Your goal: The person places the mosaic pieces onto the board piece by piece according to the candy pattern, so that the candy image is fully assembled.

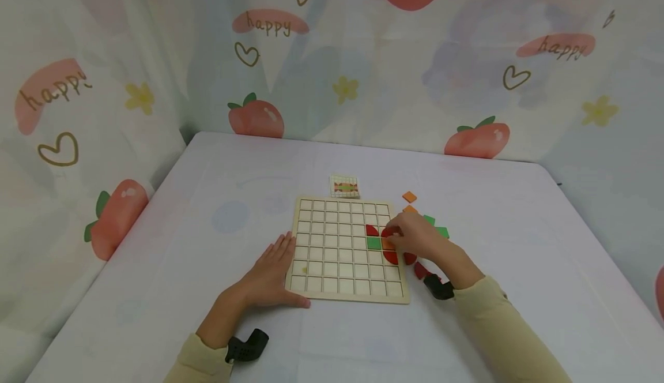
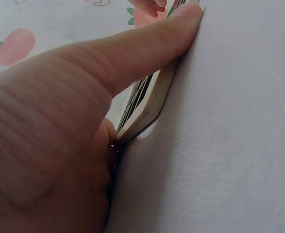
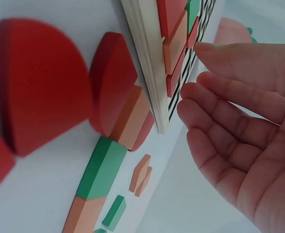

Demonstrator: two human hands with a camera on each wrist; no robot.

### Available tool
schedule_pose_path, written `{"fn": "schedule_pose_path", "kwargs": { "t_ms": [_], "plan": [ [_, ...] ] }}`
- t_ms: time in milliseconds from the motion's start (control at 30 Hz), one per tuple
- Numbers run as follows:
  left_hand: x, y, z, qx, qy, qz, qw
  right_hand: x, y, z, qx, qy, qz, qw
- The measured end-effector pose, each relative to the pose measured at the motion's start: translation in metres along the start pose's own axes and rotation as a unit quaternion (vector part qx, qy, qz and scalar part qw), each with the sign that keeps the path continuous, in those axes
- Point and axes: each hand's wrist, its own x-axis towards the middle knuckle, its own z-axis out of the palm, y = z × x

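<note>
A wooden grid board [image 1: 332,267] lies on the table. My left hand [image 1: 267,276] braces its left side with straight fingers, the thumb reaching along the front edge. Over the board's right edge hovers my right hand [image 1: 417,236], fingertips close to a red piece [image 1: 384,233]. In the right wrist view a gap shows between thumb and fingers, with nothing held. On the grid nearby sit a red quarter-round piece [image 1: 370,231], a green square [image 1: 374,243], an orange piece [image 1: 387,244] and a lower red piece [image 1: 390,258], partly hidden by the hand in the head view.
Behind the board lies a small pattern card [image 1: 344,187]. Loose pieces lie right of the board: orange diamonds [image 1: 410,197], green pieces [image 1: 442,232] and several red curved ones [image 3: 45,87]. A printed cloth [image 1: 363,54] hangs behind the table.
</note>
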Motion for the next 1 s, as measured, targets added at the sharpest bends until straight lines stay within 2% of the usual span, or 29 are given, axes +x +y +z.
{"fn": "schedule_pose_path", "kwargs": {
  "t_ms": [200, 300, 700, 1000],
  "plan": [
    [-0.001, 0.0, -0.003, 0.001, -0.002, 0.003, 1.0, -0.01, 0.003, -0.003, -0.017, 0.01, 0.001, 0.9998],
    [-0.001, 0.0, -0.003, 0.001, 0.001, 0.003, 1.0, -0.014, 0.002, -0.004, -0.012, 0.01, 0.014, 0.9998],
    [-0.002, 0.001, -0.002, 0.002, 0.002, -0.004, 1.0, -0.038, 0.008, -0.005, -0.035, 0.006, 0.03, 0.9989],
    [-0.001, 0.002, -0.001, 0.001, 0.001, -0.004, 1.0, -0.048, 0.011, 0.0, -0.029, -0.005, 0.039, 0.9988]
  ]
}}
